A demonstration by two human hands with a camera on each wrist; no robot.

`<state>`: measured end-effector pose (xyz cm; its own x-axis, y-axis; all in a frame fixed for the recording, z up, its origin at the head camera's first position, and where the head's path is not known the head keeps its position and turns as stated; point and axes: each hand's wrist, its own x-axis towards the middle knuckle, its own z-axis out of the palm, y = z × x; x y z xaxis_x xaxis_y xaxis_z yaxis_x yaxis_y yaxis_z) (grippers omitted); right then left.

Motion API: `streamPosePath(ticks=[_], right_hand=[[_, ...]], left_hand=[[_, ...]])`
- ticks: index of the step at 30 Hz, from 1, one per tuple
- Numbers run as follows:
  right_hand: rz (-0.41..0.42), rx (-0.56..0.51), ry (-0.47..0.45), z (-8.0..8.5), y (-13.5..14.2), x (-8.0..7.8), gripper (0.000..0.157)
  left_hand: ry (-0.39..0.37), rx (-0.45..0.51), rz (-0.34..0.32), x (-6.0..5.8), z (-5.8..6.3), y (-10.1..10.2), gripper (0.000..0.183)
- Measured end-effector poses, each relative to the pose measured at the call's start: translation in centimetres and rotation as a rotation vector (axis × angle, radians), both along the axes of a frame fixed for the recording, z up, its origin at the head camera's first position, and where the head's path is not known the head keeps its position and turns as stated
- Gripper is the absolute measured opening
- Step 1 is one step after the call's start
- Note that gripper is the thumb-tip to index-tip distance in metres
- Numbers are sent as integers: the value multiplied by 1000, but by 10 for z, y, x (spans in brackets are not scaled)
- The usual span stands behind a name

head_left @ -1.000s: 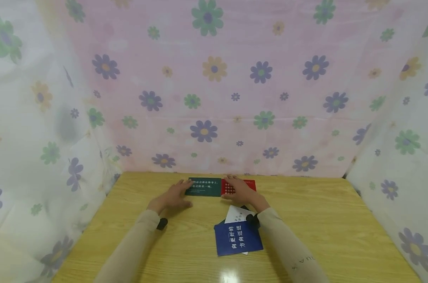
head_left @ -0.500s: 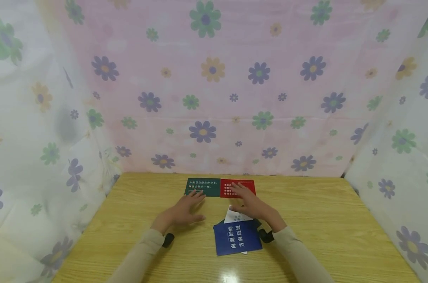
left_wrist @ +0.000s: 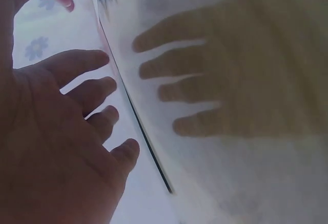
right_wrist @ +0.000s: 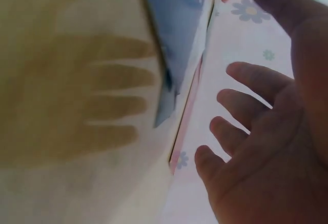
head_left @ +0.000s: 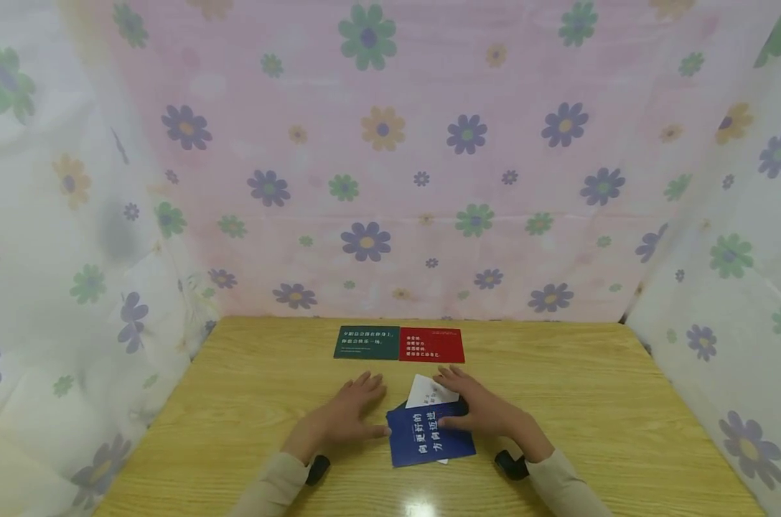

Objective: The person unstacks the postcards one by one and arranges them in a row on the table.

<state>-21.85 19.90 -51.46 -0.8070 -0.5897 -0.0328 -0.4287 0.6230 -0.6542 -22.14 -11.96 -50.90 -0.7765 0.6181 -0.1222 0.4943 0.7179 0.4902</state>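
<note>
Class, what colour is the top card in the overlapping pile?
The top card is dark blue, printed in white; the head view shows it best.
</note>
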Motion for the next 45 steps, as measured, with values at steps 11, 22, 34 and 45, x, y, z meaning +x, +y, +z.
streamPosePath(ticks=[11, 22, 34, 45], right_hand=[[6, 88, -27, -1, 24, 28, 100], [16, 134, 9, 0, 34, 35, 98], [-14, 149, 75, 1, 39, 52, 102], [-31, 144, 90, -1, 43, 58, 99]], left_hand=[[-13, -70, -5, 32, -1, 10, 105], [26, -137, 2, 39, -2, 13, 104], [50, -159, -3, 43, -2, 15, 96], [57, -158, -17, 43, 0, 17, 99]])
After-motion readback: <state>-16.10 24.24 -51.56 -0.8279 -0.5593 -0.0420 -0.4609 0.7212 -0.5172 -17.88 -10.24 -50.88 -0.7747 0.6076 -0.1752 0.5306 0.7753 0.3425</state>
